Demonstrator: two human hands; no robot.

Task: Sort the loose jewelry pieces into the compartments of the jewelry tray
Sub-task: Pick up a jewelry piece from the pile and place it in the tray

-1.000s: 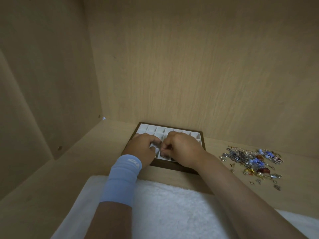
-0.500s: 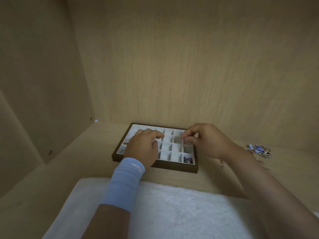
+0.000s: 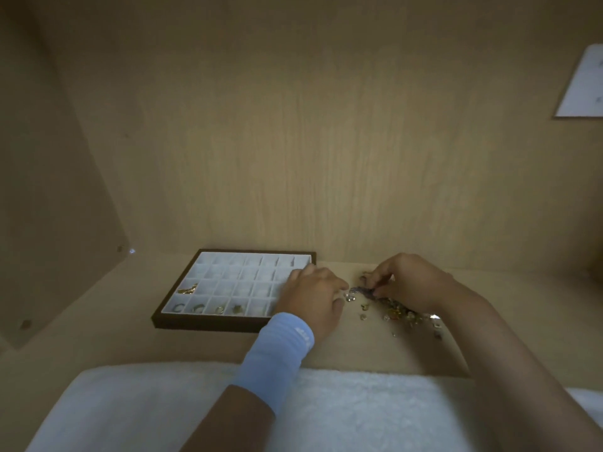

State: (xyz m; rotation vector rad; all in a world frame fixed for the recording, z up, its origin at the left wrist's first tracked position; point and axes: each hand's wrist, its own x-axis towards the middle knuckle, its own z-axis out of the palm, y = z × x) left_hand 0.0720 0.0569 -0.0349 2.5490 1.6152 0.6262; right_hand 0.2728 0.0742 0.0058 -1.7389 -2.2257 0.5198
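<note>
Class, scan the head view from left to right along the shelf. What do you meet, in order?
Tray → left hand → right hand, picking at the jewelry pile → white sheet, top right.

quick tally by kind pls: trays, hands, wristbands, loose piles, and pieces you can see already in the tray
jewelry tray: 1
hands: 2 (left hand, right hand)
wristband: 1
loose jewelry pile: 1
pieces in the tray: 5 visible; the left hand hides some compartments
total: 10
</note>
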